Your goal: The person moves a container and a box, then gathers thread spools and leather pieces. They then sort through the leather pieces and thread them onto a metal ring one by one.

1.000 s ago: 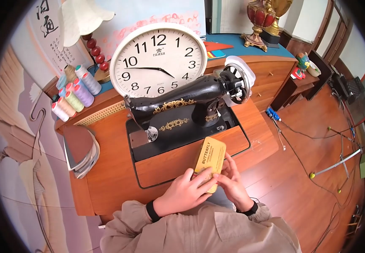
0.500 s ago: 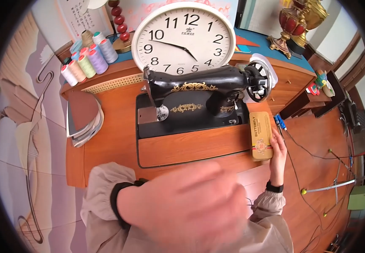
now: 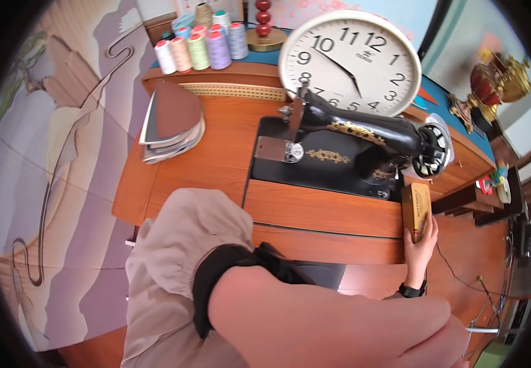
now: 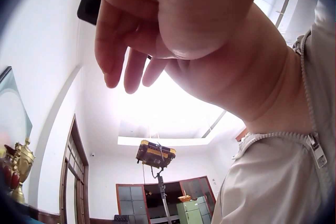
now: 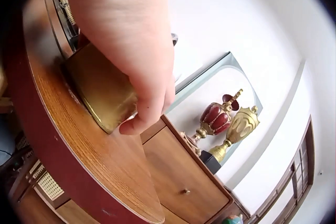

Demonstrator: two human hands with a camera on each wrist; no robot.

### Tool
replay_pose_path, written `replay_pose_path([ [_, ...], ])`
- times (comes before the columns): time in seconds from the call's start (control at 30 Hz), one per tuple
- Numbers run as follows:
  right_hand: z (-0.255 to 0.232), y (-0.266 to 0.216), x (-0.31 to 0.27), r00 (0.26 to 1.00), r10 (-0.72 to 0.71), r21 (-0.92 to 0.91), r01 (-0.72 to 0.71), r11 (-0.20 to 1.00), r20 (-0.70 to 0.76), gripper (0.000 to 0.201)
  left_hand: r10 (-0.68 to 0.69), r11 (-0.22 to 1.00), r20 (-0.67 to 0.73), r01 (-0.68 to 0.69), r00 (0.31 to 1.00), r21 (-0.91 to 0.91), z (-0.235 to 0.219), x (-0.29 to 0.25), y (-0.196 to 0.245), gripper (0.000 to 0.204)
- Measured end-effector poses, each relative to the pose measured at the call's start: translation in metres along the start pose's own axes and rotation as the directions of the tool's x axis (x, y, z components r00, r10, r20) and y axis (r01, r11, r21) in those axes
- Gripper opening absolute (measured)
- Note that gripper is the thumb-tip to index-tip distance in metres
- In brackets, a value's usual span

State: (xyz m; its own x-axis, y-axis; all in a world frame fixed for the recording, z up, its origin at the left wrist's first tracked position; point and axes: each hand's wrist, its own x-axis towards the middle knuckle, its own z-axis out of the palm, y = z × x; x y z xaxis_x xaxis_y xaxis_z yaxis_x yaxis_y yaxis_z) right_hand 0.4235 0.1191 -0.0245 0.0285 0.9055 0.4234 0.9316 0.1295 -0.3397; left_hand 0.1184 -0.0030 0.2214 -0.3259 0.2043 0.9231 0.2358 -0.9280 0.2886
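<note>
At the right end of the sewing table, my right hand holds a yellow tin marked BUTTERFLY. The right wrist view shows the tin standing on the wooden top, fingers and thumb curled along its side. My left hand is raised close to the head camera and fills the foreground. From the left wrist, that hand has loosely bent fingers pointing down, with nothing seen between them. Beyond the tin stands a black sewing machine with gold ornament.
A large white wall clock leans behind the machine. Thread cones stand at the back left, near a stack of brown-covered booklets. Red and gold trophies are at the back right. Cables lie on the floor at the right.
The tin, first held by both hands in front of me, has moved right onto the table end in my right hand. My left hand let go and rose toward the camera. The view shifted.
</note>
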Motion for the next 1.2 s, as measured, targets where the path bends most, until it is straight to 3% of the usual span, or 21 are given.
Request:
replay_pose_path([
  [0.03, 0.004, 0.011, 0.003, 1.000, -0.003, -0.005, 0.003, 1.000, 0.003, 0.080, -0.040, 0.999, -0.034, 0.039, 0.999, -0.032, -0.001, 0.000, 0.001, 0.024],
  [0.07, 0.006, 0.018, 0.008, 0.999, -0.037, 0.008, 0.037, 0.999, 0.002, 0.079, 0.229, 0.970, 0.065, -0.222, 0.971, -0.101, -0.009, -0.001, -0.023, 0.024],
  [0.2, 0.019, 0.044, 0.024, 0.998, -0.065, 0.008, 0.065, 0.998, -0.006, 0.077, 0.249, 0.964, 0.212, -0.221, 0.945, -0.147, -0.041, 0.015, -0.026, 0.021],
  [0.27, 0.025, 0.054, 0.028, 0.994, -0.101, -0.056, 0.099, 0.993, -0.040, 0.074, 0.451, 0.850, 0.506, -0.527, 0.736, 0.010, -0.055, 0.027, -0.027, 0.022],
  [0.3, 0.031, 0.060, 0.029, 0.989, -0.129, -0.128, 0.119, 0.985, -0.073, 0.073, 0.449, 0.846, 0.509, -0.533, 0.734, 0.022, -0.058, 0.021, -0.026, 0.022],
  [0.33, 0.029, 0.045, 0.028, 0.980, -0.135, -0.198, 0.104, 0.975, -0.147, 0.065, 0.237, 0.915, 0.547, -0.374, 0.803, 0.153, -0.060, 0.008, -0.026, 0.013],
  [0.37, 0.023, 0.029, 0.028, 0.978, -0.142, -0.191, 0.112, 0.975, -0.151, 0.065, 0.016, 0.936, 0.552, -0.207, 0.834, 0.285, -0.063, 0.004, -0.030, 0.020],
  [0.43, 0.007, 0.000, 0.024, 0.964, -0.183, -0.106, 0.165, 0.981, -0.195, 0.059, -0.012, 0.933, 0.638, -0.220, 0.770, 0.284, -0.094, 0.008, -0.063, 0.017],
  [0.5, 0.000, -0.025, 0.018, 0.957, -0.192, -0.087, 0.177, 0.980, -0.217, 0.053, -0.192, 0.930, 0.560, -0.033, 0.806, 0.366, -0.132, 0.008, -0.108, 0.020],
  [0.53, -0.003, -0.035, 0.014, 0.969, -0.159, 0.000, 0.161, 0.987, -0.192, 0.048, -0.379, 0.835, 0.539, 0.026, 0.752, 0.550, -0.155, 0.016, -0.116, 0.027],
  [0.57, -0.007, -0.046, 0.010, 0.978, -0.127, 0.087, 0.142, 0.986, -0.165, 0.043, -0.434, 0.754, 0.452, 0.040, 0.779, 0.655, -0.180, 0.015, -0.137, 0.028],
  [0.6, -0.014, -0.063, 0.007, 0.987, -0.087, 0.120, 0.104, 0.987, -0.137, 0.041, -0.549, 0.587, 0.317, 0.086, 0.774, 0.805, -0.210, 0.014, -0.155, 0.034],
  [0.7, -0.021, -0.086, -0.001, 0.992, -0.105, 0.178, 0.116, 0.977, -0.073, 0.039, -0.675, 0.185, 0.003, 0.164, 0.738, 0.969, -0.308, 0.011, -0.204, 0.071],
  [0.77, -0.021, -0.101, -0.003, 0.986, -0.144, 0.130, 0.154, 0.979, -0.089, 0.038, -0.672, 0.024, -0.233, 0.335, 0.703, 0.942, -0.360, 0.002, -0.227, 0.078],
  [0.8, -0.020, -0.107, -0.003, 0.987, -0.150, 0.221, 0.160, 0.962, -0.059, 0.037, -0.671, 0.032, -0.223, 0.328, 0.707, 0.944, -0.367, 0.003, -0.226, 0.078],
  [0.83, -0.020, -0.115, -0.003, 0.986, -0.161, 0.311, 0.162, 0.936, -0.031, 0.037, -0.800, 0.090, -0.293, 0.587, 0.524, 0.804, -0.371, 0.002, -0.222, 0.079],
  [0.87, -0.023, -0.125, -0.003, 0.979, -0.202, 0.254, 0.204, 0.945, -0.037, 0.037, -0.905, 0.087, -0.289, 0.800, 0.313, 0.594, -0.374, 0.001, -0.219, 0.079],
  [0.9, -0.023, -0.133, -0.003, 0.980, -0.195, 0.253, 0.200, 0.946, -0.045, 0.037, -0.941, 0.115, -0.231, 0.877, 0.246, 0.466, -0.381, -0.004, -0.221, 0.077],
  [0.97, -0.022, -0.148, -0.004, 0.983, -0.186, 0.322, 0.178, 0.930, -0.009, 0.037, -0.960, 0.008, -0.263, 0.945, 0.099, 0.327, -0.382, -0.005, -0.220, 0.081],
  [1.07, -0.018, -0.165, -0.006, 0.984, -0.180, 0.381, 0.160, 0.911, 0.016, 0.037, -0.943, -0.045, -0.323, 0.934, 0.077, 0.355, -0.400, -0.010, -0.232, 0.086],
  [1.2, -0.014, -0.183, -0.010, 0.975, -0.216, 0.419, 0.174, 0.891, 0.055, 0.036, -0.967, 0.008, -0.246, 0.973, 0.066, 0.229, -0.414, -0.012, -0.239, 0.085],
])
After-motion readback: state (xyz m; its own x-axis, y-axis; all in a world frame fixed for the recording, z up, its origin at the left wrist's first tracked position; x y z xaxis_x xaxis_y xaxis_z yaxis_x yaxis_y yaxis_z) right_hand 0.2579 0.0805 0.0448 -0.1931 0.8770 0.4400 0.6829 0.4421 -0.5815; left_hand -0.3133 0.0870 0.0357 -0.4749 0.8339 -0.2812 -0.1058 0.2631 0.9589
